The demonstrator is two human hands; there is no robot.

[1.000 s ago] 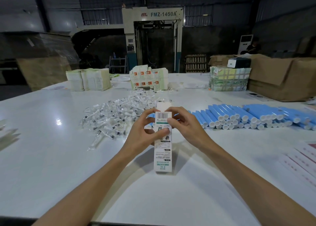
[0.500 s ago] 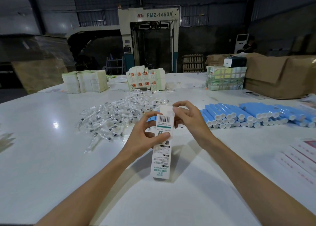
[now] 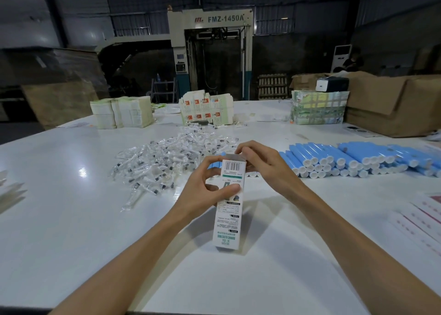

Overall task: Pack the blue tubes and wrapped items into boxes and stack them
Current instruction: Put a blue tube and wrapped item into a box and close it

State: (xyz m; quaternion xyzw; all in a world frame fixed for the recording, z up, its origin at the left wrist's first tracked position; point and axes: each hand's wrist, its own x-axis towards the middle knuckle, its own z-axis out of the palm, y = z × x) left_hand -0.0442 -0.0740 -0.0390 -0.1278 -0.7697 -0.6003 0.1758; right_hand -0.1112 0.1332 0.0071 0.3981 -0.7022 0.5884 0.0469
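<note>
Box (image 3: pixel 229 205) upright on the white table (image 3: pixel 71 219), top flap raised, held in both hands.
I see blue tubes (image 3: pixel 353 158) with white caps stacked behind it to the right and clear wrapped items (image 3: pixel 171 162) heaped to the left. The tall white carton carries a barcode and green print. The left hand (image 3: pixel 210 190) grips its upper body and the right hand (image 3: pixel 265 164) curls around the flap.

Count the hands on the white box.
2. The left hand grips the box around its middle, thumb across the front. The right hand curls its fingers over the box's top end. Neither is hidden.
</note>
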